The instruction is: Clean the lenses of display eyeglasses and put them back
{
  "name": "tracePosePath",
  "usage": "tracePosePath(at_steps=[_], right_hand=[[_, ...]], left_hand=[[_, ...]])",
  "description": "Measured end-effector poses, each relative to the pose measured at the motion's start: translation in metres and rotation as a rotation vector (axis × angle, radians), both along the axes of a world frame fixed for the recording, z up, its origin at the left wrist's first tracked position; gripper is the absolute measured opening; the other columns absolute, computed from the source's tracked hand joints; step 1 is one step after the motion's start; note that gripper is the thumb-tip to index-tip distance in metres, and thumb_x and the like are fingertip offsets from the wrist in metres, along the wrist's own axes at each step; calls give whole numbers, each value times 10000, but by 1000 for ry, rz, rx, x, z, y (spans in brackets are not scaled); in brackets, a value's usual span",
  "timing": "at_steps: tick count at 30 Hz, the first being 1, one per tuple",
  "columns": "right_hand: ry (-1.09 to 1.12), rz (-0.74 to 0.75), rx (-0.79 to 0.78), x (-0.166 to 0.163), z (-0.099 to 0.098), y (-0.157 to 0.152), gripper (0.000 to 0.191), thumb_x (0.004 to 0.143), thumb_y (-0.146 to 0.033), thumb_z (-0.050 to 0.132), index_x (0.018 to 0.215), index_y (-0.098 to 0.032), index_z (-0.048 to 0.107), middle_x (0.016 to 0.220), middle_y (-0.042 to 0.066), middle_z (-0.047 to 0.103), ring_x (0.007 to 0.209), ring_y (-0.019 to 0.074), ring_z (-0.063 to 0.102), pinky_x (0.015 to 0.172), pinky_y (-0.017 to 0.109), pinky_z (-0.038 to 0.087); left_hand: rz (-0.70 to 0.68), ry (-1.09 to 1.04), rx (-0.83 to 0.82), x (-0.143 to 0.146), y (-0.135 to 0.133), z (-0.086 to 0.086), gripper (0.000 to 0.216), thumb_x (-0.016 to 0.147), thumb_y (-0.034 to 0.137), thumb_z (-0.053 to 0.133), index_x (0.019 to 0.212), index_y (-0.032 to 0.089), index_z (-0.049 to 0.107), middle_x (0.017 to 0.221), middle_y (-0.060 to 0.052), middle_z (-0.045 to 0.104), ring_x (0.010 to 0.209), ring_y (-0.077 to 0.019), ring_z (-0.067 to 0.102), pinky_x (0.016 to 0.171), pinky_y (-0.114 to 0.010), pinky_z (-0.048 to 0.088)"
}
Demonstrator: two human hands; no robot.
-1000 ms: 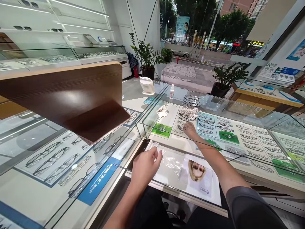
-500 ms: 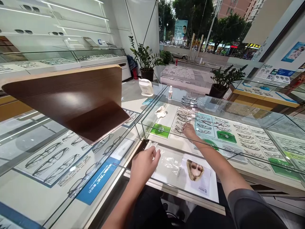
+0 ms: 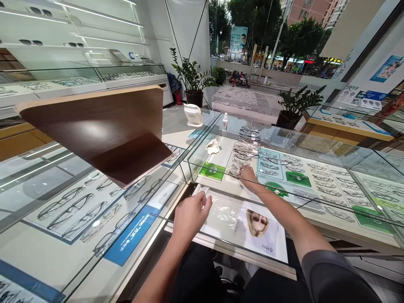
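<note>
My right hand (image 3: pixel 248 176) reaches inside the glass display case, fingers bent and pinched at the near end of a column of eyeglasses (image 3: pixel 246 150). The frame at the fingertips is partly hidden by the hand. My left hand (image 3: pixel 192 212) is closed over the front edge of the counter, with a thin dark rod (image 3: pixel 161 217) sticking out to its left; the rest of the rod is hidden. Beside the left hand lie a clear plastic bag (image 3: pixel 222 212) and a card with a portrait (image 3: pixel 258 231). A green card (image 3: pixel 213 171) lies left of the right hand.
A brown board (image 3: pixel 104 130) rises over the left glass case, which holds more eyeglasses (image 3: pixel 71 210). A crumpled white cloth (image 3: pixel 212 146), a small white bottle (image 3: pixel 225 122) and a white device (image 3: pixel 193 115) stand farther back. Glass edges surround the right arm.
My right hand has shifted slightly left and toward me along the eyeglasses column. My left hand stays nearly still with the rod. The view has moved a little.
</note>
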State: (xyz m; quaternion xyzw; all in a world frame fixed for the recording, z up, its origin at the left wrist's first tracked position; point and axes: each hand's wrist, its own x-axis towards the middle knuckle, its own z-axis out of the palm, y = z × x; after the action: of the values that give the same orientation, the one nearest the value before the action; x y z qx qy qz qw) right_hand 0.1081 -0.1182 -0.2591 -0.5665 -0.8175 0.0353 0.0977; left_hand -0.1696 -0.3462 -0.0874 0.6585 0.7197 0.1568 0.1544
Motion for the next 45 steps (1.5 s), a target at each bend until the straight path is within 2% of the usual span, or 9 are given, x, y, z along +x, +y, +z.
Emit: tracePosePath(at_steps=[9,15,19,22,25,28,32,38,45], right_hand=[[-32,-8,-93,-13,43,-28,198,925,-227,653,1075,-159,764,1328,173,662,1284,330,547,1071,411,385],[-17,303,-350,-28,80,-122,237,856,-80,617,929,-227,788,997,18,790,932,177,702,809,252,464],[131,551,-422,-13,145,-181,231,984,-212,577,1095,-255,775,926,13,800,819,163,704,735,257,457],[188,363,-212,21,208,-178,292,1056,-343,507,1147,-277,776,943,25,804,784,183,701,740,293,473],[37,8,173,71,245,-137,349,1063,-345,468,1147,-227,785,1102,92,783,1000,264,682,870,375,484],[-217,-170,201,118,244,-94,256,985,-251,584,933,-185,826,1157,143,759,1092,325,619,935,427,466],[-259,-141,110,147,217,-69,257,972,-203,588,876,-211,827,1238,97,766,1132,314,604,976,434,450],[-220,-128,99,147,199,-69,298,964,-136,546,1079,-177,818,1267,132,761,1159,328,617,988,462,444],[-150,-55,147,132,215,-105,344,1032,-272,504,1235,-182,767,1348,123,719,1251,333,580,1059,498,433]], left_hand=[[-3,2,-16,0,0,1,388,1006,482,437,722,222,394,652,-14,576,636,-195,535,593,-281,221],[-10,2,-19,0,1,1,393,1011,495,423,729,223,386,656,-6,578,624,-188,518,585,-278,230],[-9,11,-14,1,0,2,405,1009,508,422,725,221,392,669,-13,588,641,-190,520,585,-284,227],[-13,11,4,1,0,1,413,1007,513,425,718,220,393,662,-18,585,643,-191,516,589,-288,225],[-10,28,36,1,0,-2,406,1000,506,437,713,221,409,658,-23,585,635,-193,510,592,-291,222],[-4,42,67,1,1,-6,397,997,498,444,713,221,426,665,-27,594,636,-196,519,596,-294,213],[-8,44,114,0,0,-9,408,1006,510,432,718,221,435,672,-26,598,635,-195,518,597,-293,209],[-15,38,153,0,-5,-7,439,1013,526,420,699,220,404,628,-24,561,606,-192,479,595,-300,201],[-20,31,134,1,-8,-4,450,1017,531,407,692,220,406,619,-31,550,613,-199,503,600,-300,199]])
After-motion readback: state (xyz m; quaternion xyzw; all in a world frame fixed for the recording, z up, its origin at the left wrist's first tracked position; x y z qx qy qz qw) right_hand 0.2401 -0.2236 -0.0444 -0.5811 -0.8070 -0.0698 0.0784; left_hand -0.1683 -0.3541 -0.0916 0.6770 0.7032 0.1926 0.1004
